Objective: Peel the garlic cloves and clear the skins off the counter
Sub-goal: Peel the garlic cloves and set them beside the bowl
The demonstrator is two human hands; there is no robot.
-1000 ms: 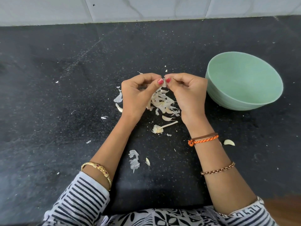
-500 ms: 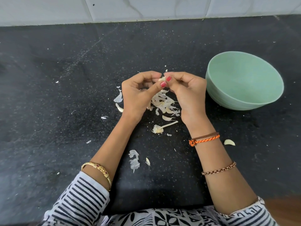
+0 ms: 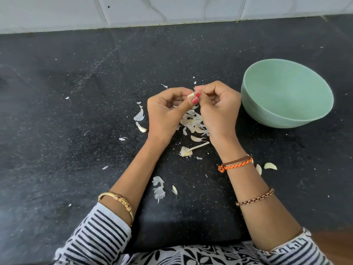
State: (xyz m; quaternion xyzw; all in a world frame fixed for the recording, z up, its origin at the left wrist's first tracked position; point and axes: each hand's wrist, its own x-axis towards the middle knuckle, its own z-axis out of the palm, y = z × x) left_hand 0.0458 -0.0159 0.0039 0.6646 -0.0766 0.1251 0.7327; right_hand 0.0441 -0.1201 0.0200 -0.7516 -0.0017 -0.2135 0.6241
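a: state of the hands?

b: both raised above the black speckled stone counter (image 3: 76,111), thumbs meeting. the left hand (image 3: 165,113) has its fingers curled and pinches a small pale garlic clove (image 3: 191,95) between thumb and forefinger. the right hand (image 3: 219,109) is curled too, its thumb and forefinger tips pressed at the same clove from the other side. grips narrow, both on the clove. red polish on both thumbnails.

a: location of the clove?

b: in the air between the two hands, above the heap of skins, left of the bowl. only its tip shows; i cannot tell how much skin is on it.

a: skins?

b: a heap of thin whitish garlic skins (image 3: 193,121) lies on the counter directly under and between the hands. a dry garlic stalk with a frayed root end (image 3: 188,150) lies just nearer the person. a larger papery white skin piece (image 3: 159,189) sits between the forearms, and two curled skin pieces (image 3: 140,119) lie left of the left hand. small flecks are scattered across the counter.

a: other items?

b: a pale green round plastic bowl (image 3: 286,119) stands right of the right hand, close to it; no contents visible. two loose pale cloves (image 3: 270,166) lie beside the right wrist. a white marbled tile wall (image 3: 172,10) runs behind the counter. striped black-and-white sleeves (image 3: 95,236), a gold bangle (image 3: 116,199) on the left arm, an orange braided band (image 3: 236,164) and a copper chain bracelet (image 3: 255,197) on the right.
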